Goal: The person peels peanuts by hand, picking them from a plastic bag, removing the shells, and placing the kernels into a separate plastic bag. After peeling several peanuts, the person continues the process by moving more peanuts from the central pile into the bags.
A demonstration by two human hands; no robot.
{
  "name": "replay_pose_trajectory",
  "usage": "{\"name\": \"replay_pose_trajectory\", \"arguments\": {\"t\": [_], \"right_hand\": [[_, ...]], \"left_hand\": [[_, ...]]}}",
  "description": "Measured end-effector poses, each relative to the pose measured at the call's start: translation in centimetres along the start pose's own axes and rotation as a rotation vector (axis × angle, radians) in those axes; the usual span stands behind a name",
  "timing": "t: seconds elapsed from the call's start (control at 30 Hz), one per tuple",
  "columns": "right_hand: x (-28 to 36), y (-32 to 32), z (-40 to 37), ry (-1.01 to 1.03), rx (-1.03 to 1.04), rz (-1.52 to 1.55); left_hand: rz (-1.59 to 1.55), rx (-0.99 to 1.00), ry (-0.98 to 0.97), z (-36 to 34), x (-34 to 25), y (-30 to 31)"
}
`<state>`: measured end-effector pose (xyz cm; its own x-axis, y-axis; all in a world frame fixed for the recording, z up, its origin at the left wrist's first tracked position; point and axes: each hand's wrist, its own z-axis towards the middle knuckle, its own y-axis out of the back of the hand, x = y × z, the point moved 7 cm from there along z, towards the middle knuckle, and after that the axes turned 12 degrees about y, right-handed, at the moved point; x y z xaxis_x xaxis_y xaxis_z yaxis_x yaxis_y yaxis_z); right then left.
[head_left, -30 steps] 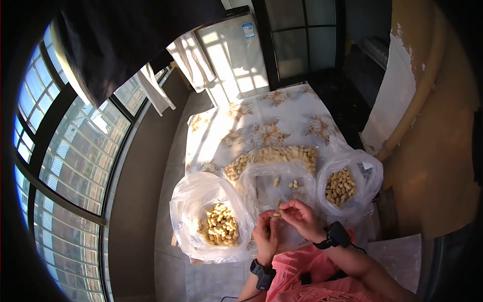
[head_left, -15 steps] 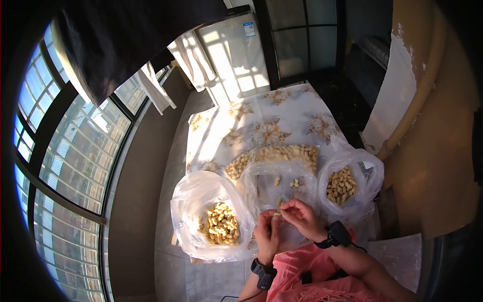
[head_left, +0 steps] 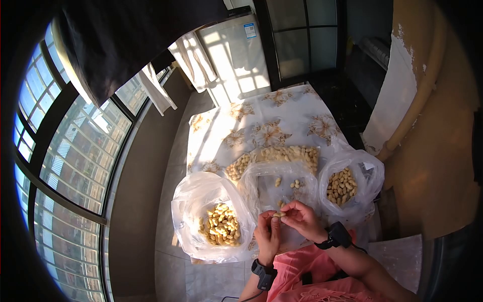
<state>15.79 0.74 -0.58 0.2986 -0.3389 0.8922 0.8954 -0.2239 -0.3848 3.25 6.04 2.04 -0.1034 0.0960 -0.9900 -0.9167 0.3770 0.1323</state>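
Between my two hands is a peanut (head_left: 279,214), pinched by the fingertips of both. My left hand (head_left: 267,232) holds its left end and my right hand (head_left: 301,220) its right end. Beyond them, a few peanuts (head_left: 296,184) lie in a clear plastic bag (head_left: 256,189) spread open on the table. To the left stands an open plastic bag (head_left: 188,201) with a pile of peanuts (head_left: 220,225). A smaller open bag (head_left: 373,181) at the right holds more peanuts (head_left: 342,186).
A long clear bag of peanuts (head_left: 287,153) lies behind the middle bag. The table has a flowered cloth (head_left: 251,110). Windows (head_left: 80,156) line the left; a white fridge (head_left: 234,55) stands beyond the table, and a pipe (head_left: 415,110) runs at the right.
The peanut between my fingertips now lies more level and shows more clearly. My hands have hardly moved.
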Motion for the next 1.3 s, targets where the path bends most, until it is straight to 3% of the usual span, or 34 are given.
{"name": "replay_pose_trajectory", "arguments": {"t": [1.3], "right_hand": [[-0.42, 0.13, -0.05, 0.012, -0.022, 0.010]], "left_hand": [[0.046, -0.016, 0.067, 0.00, 0.87, 0.34]]}}
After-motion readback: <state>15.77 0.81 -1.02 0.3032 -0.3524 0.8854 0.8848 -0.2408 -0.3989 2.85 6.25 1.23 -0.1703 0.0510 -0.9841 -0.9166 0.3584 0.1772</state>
